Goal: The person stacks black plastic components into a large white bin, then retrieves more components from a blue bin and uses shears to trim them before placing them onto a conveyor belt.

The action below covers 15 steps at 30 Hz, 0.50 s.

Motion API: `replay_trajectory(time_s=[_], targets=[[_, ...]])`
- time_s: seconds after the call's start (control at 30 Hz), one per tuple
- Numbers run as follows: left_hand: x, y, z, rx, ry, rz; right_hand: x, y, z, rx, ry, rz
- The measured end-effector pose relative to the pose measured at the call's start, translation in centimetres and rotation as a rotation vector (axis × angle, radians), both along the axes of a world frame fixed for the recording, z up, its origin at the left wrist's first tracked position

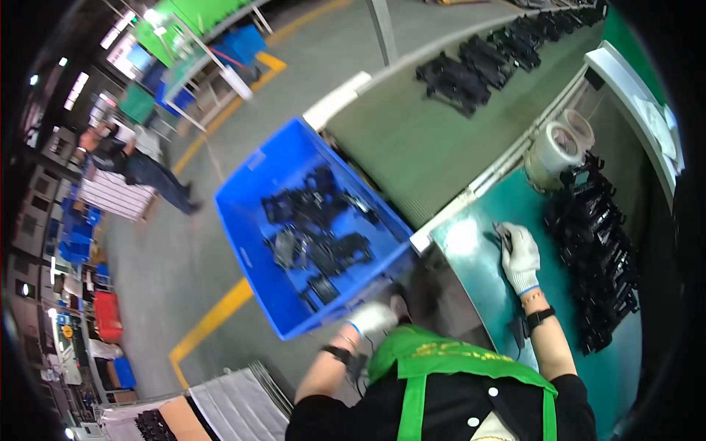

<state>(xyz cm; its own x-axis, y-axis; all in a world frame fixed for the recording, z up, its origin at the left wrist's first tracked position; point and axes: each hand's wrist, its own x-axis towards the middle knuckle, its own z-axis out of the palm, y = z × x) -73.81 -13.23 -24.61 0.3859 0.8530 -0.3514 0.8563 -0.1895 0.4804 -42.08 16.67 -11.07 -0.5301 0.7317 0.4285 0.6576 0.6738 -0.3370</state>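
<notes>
My right hand, in a white glove, is over the green tabletop. Its fingers are closed around a small greyish thing whose kind I cannot make out. My left hand, also in a white glove, hangs low beside the near edge of the blue bin. Its fingers are blurred, so their pose does not show. Inside the bin lie several black plastic parts, loosely heaped. To the right of my right hand, more black parts are lined up in a long stack on the table.
Rolls of clear tape stand at the table's far edge. A green conveyor belt runs past the bin, carrying black parts further up. At the left a person stands near a pale slatted stack. Yellow lines mark the floor.
</notes>
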Motion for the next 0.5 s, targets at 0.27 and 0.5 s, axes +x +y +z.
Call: replay_trajectory(time_s=[0.27, 0.5], targets=[[-16.8, 6.2, -1.7, -0.191, -0.813, 1.43, -1.4, 0.5, 0.6, -0.092, -0.047, -0.053], [-21.9, 9.6, -10.4, -0.394, 0.28, 0.929, 0.1, 0.2, 0.1, -0.087, -0.162, -0.136]])
